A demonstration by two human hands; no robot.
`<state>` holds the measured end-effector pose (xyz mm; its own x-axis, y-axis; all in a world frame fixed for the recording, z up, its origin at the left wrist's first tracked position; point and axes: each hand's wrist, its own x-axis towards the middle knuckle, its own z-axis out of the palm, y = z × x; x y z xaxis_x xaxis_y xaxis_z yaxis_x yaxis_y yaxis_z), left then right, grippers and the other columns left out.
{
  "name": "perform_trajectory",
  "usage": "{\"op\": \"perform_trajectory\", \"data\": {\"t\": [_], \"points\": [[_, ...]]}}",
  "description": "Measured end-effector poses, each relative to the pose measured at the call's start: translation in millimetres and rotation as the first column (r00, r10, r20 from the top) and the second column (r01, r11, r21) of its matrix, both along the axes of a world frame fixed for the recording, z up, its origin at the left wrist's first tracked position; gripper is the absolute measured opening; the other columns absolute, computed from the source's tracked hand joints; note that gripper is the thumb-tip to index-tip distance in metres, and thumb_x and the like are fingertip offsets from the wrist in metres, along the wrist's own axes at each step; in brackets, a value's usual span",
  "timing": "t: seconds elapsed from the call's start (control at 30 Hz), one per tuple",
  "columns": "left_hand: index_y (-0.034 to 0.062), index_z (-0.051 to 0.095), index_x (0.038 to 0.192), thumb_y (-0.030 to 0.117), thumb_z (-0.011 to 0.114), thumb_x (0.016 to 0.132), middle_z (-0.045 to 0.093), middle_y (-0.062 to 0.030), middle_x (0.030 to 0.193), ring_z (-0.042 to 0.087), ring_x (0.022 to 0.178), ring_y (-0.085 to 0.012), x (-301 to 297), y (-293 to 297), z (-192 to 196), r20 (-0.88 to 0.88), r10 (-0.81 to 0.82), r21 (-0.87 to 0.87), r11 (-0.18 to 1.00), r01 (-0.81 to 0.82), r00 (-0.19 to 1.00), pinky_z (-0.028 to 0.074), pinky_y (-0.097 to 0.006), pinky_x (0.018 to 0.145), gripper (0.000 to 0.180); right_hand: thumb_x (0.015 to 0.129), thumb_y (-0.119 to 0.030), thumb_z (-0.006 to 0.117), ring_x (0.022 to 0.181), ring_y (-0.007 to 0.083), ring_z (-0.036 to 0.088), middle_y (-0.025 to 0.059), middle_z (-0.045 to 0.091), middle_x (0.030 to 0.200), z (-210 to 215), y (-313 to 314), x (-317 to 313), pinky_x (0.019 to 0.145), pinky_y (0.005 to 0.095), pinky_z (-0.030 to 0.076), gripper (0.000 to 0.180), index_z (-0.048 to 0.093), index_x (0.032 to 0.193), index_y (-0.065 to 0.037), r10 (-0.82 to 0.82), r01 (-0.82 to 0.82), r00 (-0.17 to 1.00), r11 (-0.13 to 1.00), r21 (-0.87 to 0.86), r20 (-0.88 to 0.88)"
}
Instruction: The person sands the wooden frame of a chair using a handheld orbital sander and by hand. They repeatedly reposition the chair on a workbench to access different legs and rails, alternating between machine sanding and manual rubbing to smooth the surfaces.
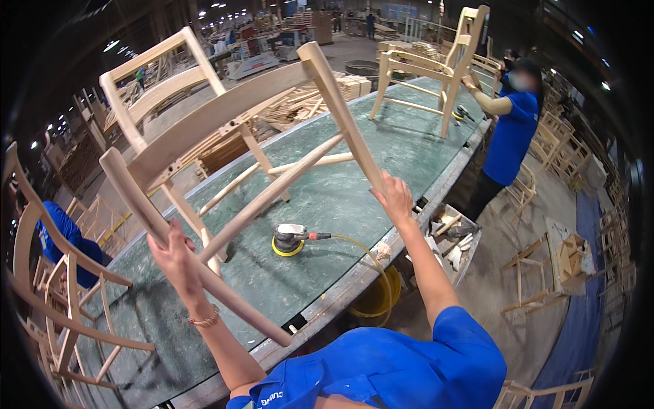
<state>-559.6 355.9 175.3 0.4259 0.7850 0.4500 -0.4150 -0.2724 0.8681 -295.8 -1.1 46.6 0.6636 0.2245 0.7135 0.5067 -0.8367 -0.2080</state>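
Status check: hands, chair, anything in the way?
Left hand and right hand gripping the chair. Chair over the table. Sander on the table, possibly in the way.

Chair [221, 112], left of sander [291, 232]: bare wood, smooth, matt. Sander: plastic-looking, slight sheen. Tabletop [327, 198] under sander: matt, scuffed. Hose [361, 246] right of sander: smooth, plastic-looking. Shirt [388, 361], near side of sander: matt cloth.

A furniture factory floor, turning out chairs: a bare-wood chair frame [225, 120] left of centre, an orbital sander [289, 238] on a long green-topped workbench [354, 187], piled timber [300, 109] upper centre, unfinished chairs [560, 144] at right, a blue-shirted worker [514, 136] upper right.
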Motion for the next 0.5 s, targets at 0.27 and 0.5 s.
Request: {"op": "perform_trajectory", "data": {"t": [0.27, 0.5], "points": [[0.0050, 0.041, 0.114, 0.040, 0.049, 0.099, 0.050, -0.0028, 0.085, 0.047, 0.072, -0.0081, 3, -80, -48, 0.113, -0.052, -0.012, 0.998, 0.054, 0.992, 0.041, -0.023, 0.063, 0.039, 0.071, -0.046, 0.081, 0.101, 0.0215, 0.059, 0.0108, 0.060, 0.117, 15, 81, -170, 0.087, 0.0360, 0.049, 0.085, 0.045, 0.140, -0.011, 0.814, -0.552, 0.308, 0.575, 0.604, -0.493], [0.0057, 0.036, 0.121, 0.047, 0.041, 0.101, 0.052, -0.0055, 0.090, 0.050, 0.077, -0.0107, 14, -120, -76, 0.101, -0.153, 0.046, 0.988, 0.149, 0.983, 0.044, -0.026, 0.069, 0.046, 0.084, -0.035, 0.072, 0.086, 0.0241, 0.065, 0.0138, 0.064, 0.098, -34, 107, -220, 0.076, 0.0356, 0.049, 0.051, 0.052, 0.120, -0.006, 0.847, -0.512, 0.077, 0.487, 0.708, -0.527]]}}
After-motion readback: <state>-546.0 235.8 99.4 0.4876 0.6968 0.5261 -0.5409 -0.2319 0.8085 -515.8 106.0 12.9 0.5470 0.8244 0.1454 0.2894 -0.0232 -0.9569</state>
